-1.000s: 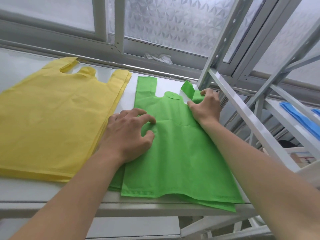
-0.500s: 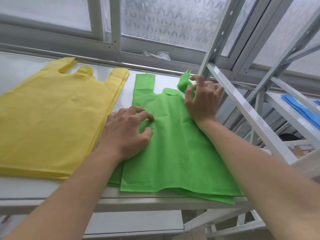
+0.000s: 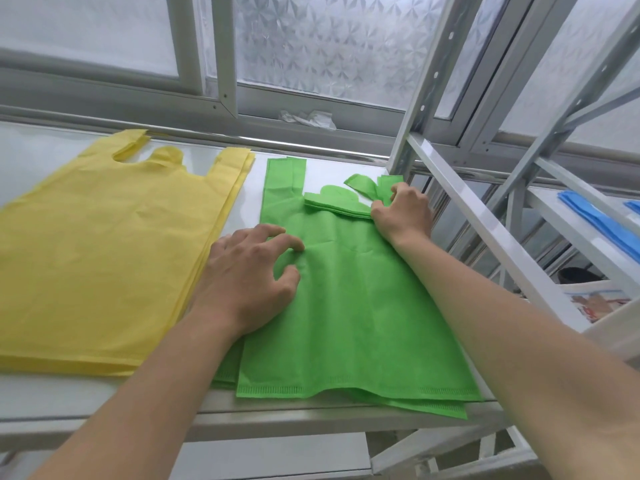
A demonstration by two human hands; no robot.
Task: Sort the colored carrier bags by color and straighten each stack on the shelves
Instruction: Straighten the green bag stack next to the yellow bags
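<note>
A stack of green carrier bags lies on the white shelf, its bottom edges fanned out unevenly at the front. My left hand rests on the stack's left side with fingers spread and bent, pressing it down. At the stack's top right corner my right hand pinches the right handle strips of the green bags; one strip is folded over toward the left. A thick, even stack of yellow carrier bags lies to the left, apart from the green one.
A grey shelf upright and slanted beam stand close to my right hand. Blue bags lie on the neighbouring shelf at far right. A frosted window and a crumpled white scrap are behind the shelf.
My right hand lifted the folded green handle, then came back down and now pinches the handle strips flat at the stack's top right. My left hand stayed pressing the stack.
</note>
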